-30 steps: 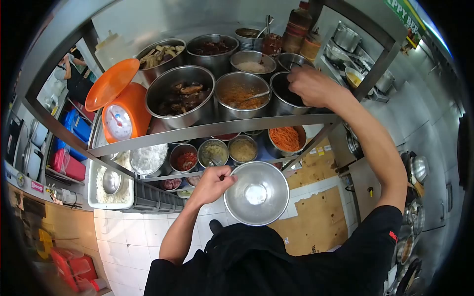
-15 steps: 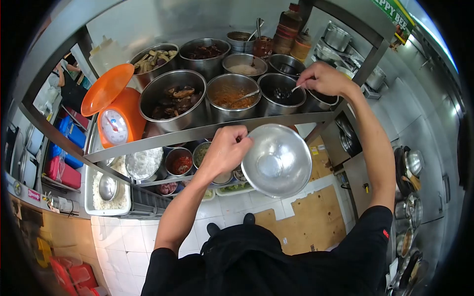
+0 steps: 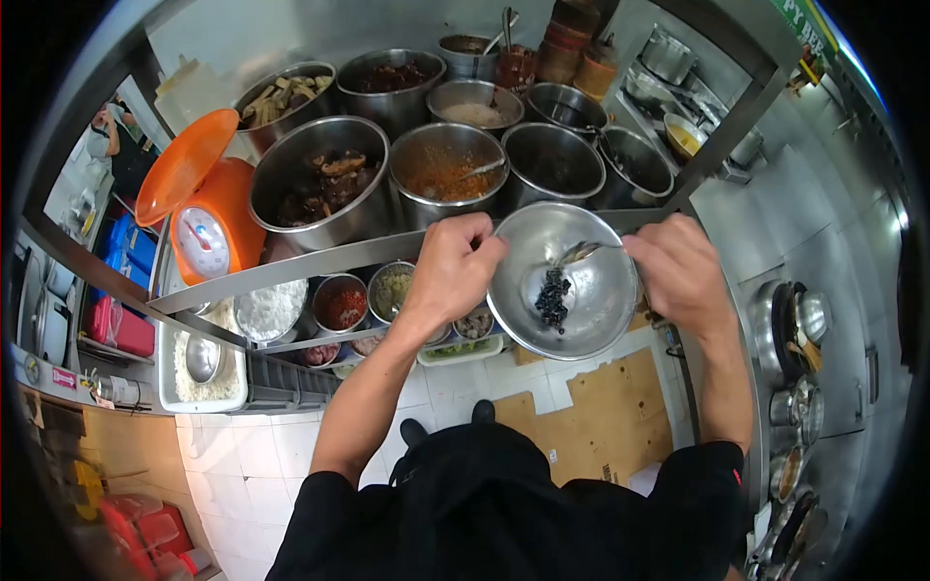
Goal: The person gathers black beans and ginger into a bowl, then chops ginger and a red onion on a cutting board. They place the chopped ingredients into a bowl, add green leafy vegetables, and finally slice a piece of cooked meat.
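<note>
My left hand (image 3: pixel 453 266) is closed on the rim of a shiny metal bowl (image 3: pixel 513 310), holding it out in front of the shelf. A small heap of black bits, perhaps black beans (image 3: pixel 552 298), lies in the bowl. My right hand (image 3: pixel 678 271), at the bowl's right side, grips a metal spoon (image 3: pixel 581 252) whose head is inside the bowl over the heap. Just behind stands a deep metal pot (image 3: pixel 552 163) with dark contents. Beside it, another pot holds orange-brown crumbs (image 3: pixel 441 179) with a spoon in it.
An orange kitchen scale (image 3: pixel 215 218) stands left on the steel shelf (image 3: pixel 339 250), near a pot of dark mushroom-like pieces (image 3: pixel 329 184). Lower down are tubs of white powder (image 3: pixel 271 308) and chopped red pepper (image 3: pixel 339 305). Cardboard (image 3: pixel 610 412) covers part of the floor. Another person (image 3: pixel 121 145) is far left.
My right hand has brought the spoon from the dark pot to the bowl. Black bits now lie in the bowl, which held none before. The bowl has shifted slightly up and right.
</note>
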A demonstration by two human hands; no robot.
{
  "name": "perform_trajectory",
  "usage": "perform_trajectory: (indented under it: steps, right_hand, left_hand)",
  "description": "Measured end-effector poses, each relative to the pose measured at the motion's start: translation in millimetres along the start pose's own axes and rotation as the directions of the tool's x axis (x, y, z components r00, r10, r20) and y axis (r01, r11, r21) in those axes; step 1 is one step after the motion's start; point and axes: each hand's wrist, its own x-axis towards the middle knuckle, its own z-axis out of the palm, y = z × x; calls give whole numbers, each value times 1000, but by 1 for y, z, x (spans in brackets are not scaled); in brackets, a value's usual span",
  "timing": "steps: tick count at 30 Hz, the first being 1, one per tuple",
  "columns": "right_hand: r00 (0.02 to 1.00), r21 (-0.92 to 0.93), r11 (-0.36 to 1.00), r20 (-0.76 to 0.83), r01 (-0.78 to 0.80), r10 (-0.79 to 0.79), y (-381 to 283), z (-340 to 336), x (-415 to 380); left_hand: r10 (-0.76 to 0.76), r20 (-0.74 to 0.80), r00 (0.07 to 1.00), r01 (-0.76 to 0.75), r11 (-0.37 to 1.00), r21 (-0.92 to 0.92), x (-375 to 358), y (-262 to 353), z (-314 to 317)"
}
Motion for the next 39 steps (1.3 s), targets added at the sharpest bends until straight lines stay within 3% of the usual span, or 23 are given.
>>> perform_trajectory:
  steps: [2, 5, 6, 7, 9, 12, 14, 15, 17, 19, 21, 22, 23, 26, 29, 36, 39]
  right_hand:
    - [974, -119, 986, -205, -119, 93, -6, -12, -14]
    - [974, -75, 987, -191, -140, 123, -15, 3, -41]
    - [987, -57, 986, -43, -155, 153, -20, 5, -49]
    - [987, -64, 986, -44, -154, 151, -17, 3, -47]
    - [951, -51, 972, -224, -228, 212, -12, -5, -40]
    - [937, -125, 950, -246, -285, 248, 11, -7, 4]
    - [944, -104, 946, -163, -307, 288, 31, 7, 34]
    - [950, -155, 938, 4, -309, 314, 39, 16, 46]
    - [971, 41, 976, 116, -216, 210, 52, 21, 70]
    - [771, 279, 726, 352, -628, 531, 69, 10, 89]
    - [669, 160, 659, 326, -735, 667, 104, 11, 88]
    - [673, 10, 747, 442, -665, 593, 121, 10, 88]
    - [672, 5, 744, 435, -668, 600, 127, 18, 81]
    - [792, -4, 857, 378, -516, 479, 142, 43, 70]
    - [793, -116, 856, 331, -504, 512, 155, 43, 64]
    - [769, -59, 872, 445, -486, 459, 141, 45, 69]
    - [717, -234, 826, 412, -514, 563, 140, 24, 74]
  left_hand:
    - [-19, 5, 1000, 19, 1000, -12, -2, 2, -1]
    - [-22, 9, 1000, 22, 999, -35, -3, 2, -1]
    - [-12, -1, 1000, 12, 1000, 5, -4, 2, 0]
    - [1, -14, 1000, 0, 999, 44, -4, 3, 0]
    - [-9, 7, 1000, 8, 1000, 27, -4, -1, 2]
    - [6, 30, 1000, -7, 1000, 26, -1, 5, 9]
    - [-21, 39, 999, 19, 999, 47, -1, 8, 14]
    - [-2, 45, 999, 0, 999, 45, 0, 7, 16]
    - [46, 35, 998, -49, 996, 75, 0, -3, 16]
    - [95, 39, 995, -97, 992, 78, -5, -8, 13]
    - [19, 61, 998, -22, 998, 50, -13, -9, 10]
    - [16, 73, 997, -20, 998, 57, -15, -9, 9]
    - [24, 78, 997, -29, 998, 56, -17, -9, 9]
    - [28, 106, 994, -32, 999, 39, -19, -12, 9]
    - [53, 117, 992, -60, 996, 60, -18, -13, 9]
    - [29, 183, 983, -41, 997, 61, -17, -14, 15]
    - [81, 174, 981, -94, 993, 69, -21, -12, 10]
